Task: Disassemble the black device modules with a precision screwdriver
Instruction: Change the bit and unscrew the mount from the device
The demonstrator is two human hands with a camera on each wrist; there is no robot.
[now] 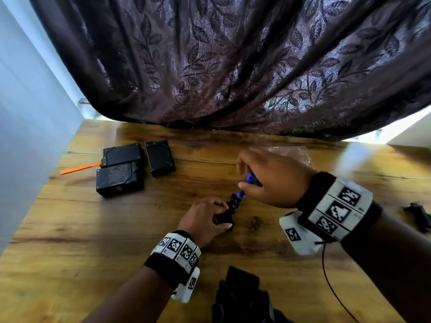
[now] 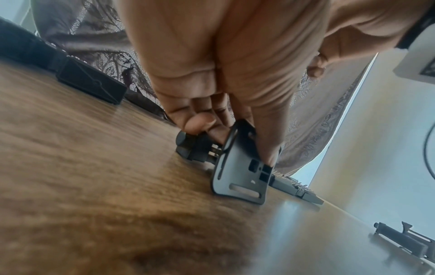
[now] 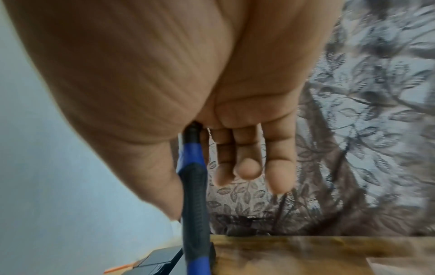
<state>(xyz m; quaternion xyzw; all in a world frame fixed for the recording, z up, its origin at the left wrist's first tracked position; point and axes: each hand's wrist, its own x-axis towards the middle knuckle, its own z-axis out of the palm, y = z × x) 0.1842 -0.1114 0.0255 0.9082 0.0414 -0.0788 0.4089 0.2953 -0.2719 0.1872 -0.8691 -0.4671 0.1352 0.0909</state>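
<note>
Head view step: your right hand (image 1: 268, 180) grips the blue-and-black precision screwdriver (image 1: 245, 186), tip at the small black bracket module (image 2: 237, 167).
Left hand (image 1: 205, 220): pinches that module against the wooden table (image 1: 256, 264).
Next move: keep the tip seated, turn steadily.

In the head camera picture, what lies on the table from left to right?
Orange strip → three black modules → left hand holding a black part → right hand with the blue screwdriver → black piece at the right edge.

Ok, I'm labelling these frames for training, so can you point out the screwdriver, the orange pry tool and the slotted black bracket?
screwdriver (image 3: 195, 195): right wrist view, on its dark textured grip.
orange pry tool (image 1: 80, 167): head view, mid-length of its flat strip.
slotted black bracket (image 2: 237, 167): left wrist view, on its flat face.
</note>
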